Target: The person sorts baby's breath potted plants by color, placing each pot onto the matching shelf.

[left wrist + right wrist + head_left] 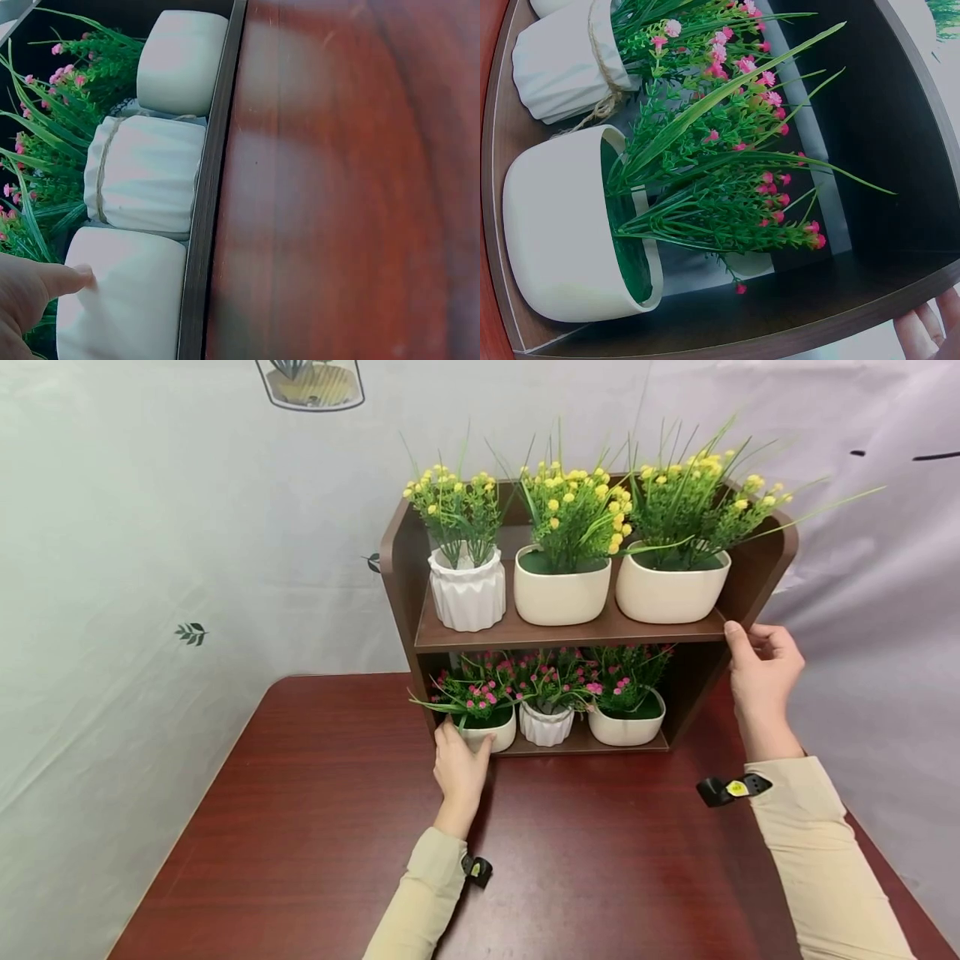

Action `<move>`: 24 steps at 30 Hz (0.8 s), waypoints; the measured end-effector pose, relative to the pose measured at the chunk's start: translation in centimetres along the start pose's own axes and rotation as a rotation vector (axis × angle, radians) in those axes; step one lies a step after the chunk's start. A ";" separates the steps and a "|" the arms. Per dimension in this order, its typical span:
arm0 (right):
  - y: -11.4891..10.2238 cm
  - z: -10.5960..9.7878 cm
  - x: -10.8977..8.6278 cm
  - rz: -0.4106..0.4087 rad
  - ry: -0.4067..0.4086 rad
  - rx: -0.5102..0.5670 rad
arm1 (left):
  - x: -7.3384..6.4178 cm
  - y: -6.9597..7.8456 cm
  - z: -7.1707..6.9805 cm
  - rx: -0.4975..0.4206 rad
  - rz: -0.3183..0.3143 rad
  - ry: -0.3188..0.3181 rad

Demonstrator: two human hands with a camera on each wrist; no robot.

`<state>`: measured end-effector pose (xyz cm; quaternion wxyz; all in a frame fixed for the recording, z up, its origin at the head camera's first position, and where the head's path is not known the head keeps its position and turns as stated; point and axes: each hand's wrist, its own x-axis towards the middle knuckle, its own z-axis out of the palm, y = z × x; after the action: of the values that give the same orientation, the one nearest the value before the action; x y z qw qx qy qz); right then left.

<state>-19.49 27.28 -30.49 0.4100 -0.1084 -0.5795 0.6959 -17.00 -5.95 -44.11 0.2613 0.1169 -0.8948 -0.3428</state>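
Note:
A dark brown two-tier shelf point(570, 635) stands on the table. My left hand point(461, 768) holds the lower tier's left cream flower pot point(501, 737), which has pink flowers. In the left wrist view the thumb presses that pot's front; the other fingers are out of sight there. On the shelf's right side panel point(750, 581), my right hand point(767, 681) grips the edge, thumb in front and fingers on the outer side. Beside the held pot are a white ribbed pot point(547, 724) tied with twine and another cream pot point(628, 728), both with pink flowers.
The upper tier carries a white ribbed pot point(468, 593) and two cream pots, a middle one point(562, 597) and a right one point(672, 593), all with yellow flowers. Long grass blades stick out past the shelf. The reddish-brown table point(315, 827) meets a pale cloth backdrop point(187, 527).

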 end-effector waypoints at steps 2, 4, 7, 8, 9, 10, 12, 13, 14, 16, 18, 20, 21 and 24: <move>0.0 0.0 0.0 0.000 -0.001 0.002 | 0.1 0.1 0.0 0.001 -0.008 -0.009; 0.0 0.0 -0.1 -0.002 -0.002 0.004 | 0.2 0.2 0.0 -0.001 -0.013 -0.014; 0.0 0.0 0.0 -0.007 -0.007 0.005 | 0.3 0.4 0.1 0.003 -0.019 -0.016; 0.0 0.0 0.0 -0.009 -0.007 0.007 | 0.4 0.4 0.1 0.003 -0.021 -0.015; 0.0 0.0 -0.1 -0.010 -0.008 0.008 | 0.4 0.4 0.1 0.006 -0.024 -0.017; 0.0 0.0 -0.1 -0.012 -0.006 0.006 | 0.4 0.4 0.2 0.010 -0.025 -0.019; 0.0 0.0 -0.1 -0.019 -0.003 -0.003 | 0.4 0.4 0.2 0.012 -0.026 -0.020; -0.1 0.0 -0.2 -0.024 -0.001 -0.009 | 0.4 0.4 0.2 0.009 -0.025 -0.019; 0.0 0.0 -0.2 -0.026 0.000 -0.013 | 0.4 0.4 0.3 0.006 -0.023 -0.017; 0.0 0.0 -0.3 -0.030 0.002 -0.025 | 0.4 0.2 0.2 -0.024 -0.021 -0.014; 0.0 0.0 -0.4 -0.035 0.000 -0.039 | 0.3 0.1 0.0 -0.069 -0.029 -0.014; 0.0 -0.1 -0.4 -0.030 0.000 -0.033 | 0.2 -0.1 -0.2 -0.120 -0.036 -0.015; -0.1 0.0 -0.4 -0.030 0.001 -0.031 | 0.1 -0.1 -0.4 -0.145 -0.041 -0.016; -0.1 0.0 -0.4 -0.027 0.003 -0.028 | -0.2 -0.2 -0.9 -0.181 -0.041 -0.014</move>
<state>-19.19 27.05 -30.54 0.4186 -0.1073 -0.5899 0.6821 -16.36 -6.49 -43.74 0.2572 0.1088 -0.8593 -0.4285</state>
